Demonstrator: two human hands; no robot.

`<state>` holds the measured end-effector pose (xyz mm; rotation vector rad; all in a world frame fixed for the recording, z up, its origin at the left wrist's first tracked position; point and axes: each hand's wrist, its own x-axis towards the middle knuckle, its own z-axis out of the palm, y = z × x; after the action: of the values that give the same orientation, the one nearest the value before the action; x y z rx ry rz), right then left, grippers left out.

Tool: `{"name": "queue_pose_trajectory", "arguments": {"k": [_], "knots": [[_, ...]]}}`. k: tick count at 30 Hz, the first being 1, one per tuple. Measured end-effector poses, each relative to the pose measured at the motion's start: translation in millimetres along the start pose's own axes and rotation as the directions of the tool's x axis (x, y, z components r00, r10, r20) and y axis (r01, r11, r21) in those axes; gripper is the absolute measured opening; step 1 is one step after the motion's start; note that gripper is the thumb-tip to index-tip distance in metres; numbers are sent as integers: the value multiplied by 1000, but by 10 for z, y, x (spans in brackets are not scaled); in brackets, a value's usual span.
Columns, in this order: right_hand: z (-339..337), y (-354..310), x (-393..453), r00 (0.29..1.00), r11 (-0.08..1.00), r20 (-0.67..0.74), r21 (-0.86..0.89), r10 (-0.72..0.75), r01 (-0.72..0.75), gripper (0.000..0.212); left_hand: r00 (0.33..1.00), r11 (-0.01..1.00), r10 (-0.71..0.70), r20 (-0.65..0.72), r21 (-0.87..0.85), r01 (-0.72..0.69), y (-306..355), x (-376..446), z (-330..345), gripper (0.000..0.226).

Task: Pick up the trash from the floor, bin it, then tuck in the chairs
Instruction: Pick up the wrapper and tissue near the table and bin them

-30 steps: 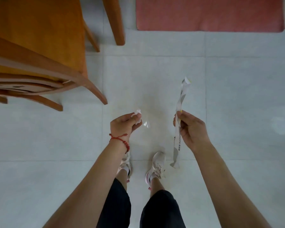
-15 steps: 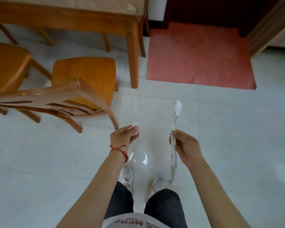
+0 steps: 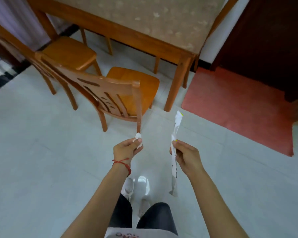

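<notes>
1. The left hand [image 3: 127, 148] is held out at waist height and pinches a small crumpled white scrap [image 3: 138, 136] between thumb and fingertips; a red string bracelet [image 3: 122, 163] circles that wrist.
2. The right hand [image 3: 186, 156] grips a long, narrow white wrapper [image 3: 175, 134] near its middle — 1 end sticks up past the fingers, the other hangs down toward the floor [image 3: 41, 160].
3. Both pieces of trash are off the floor, each in its own hand, well apart from one another.
4. Ahead, 2 wooden chairs stand pulled out from the tabletop [image 3: 153, 16]: the nearer chair [image 3: 120, 93] just beyond the left hand, the farther chair [image 3: 67, 54] to its left — both seats clear of the tabletop's near edge.
5. A red mat [image 3: 239, 107] lies on the floor right of the table leg.
</notes>
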<state>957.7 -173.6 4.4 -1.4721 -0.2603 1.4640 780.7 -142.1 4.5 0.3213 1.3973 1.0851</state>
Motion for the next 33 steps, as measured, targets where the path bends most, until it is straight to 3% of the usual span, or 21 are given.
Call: {"name": "queue_pose_trajectory", "arguments": {"k": [13,21,26,33], "knots": [[1554,605,-362,932,948,319,-310,175,-73,5,921,940,95,-377,-271,-208,481,-330,-1779,4],[2948,1429,-953,820,889,495,-455,288,-38,8,832,855,118,-543,-370,-363,841,-549,-3378,5],[3823,2167,-1484,713,839,588,-545,381,2,17,766,814,119,-632,-380,-439,1028,-724,-4512,4],[4746,2964,-2070,600,744,632,-662,491,88,26,669,765,80,-739,-385,-517,1171,-949,-5744,11]]}}
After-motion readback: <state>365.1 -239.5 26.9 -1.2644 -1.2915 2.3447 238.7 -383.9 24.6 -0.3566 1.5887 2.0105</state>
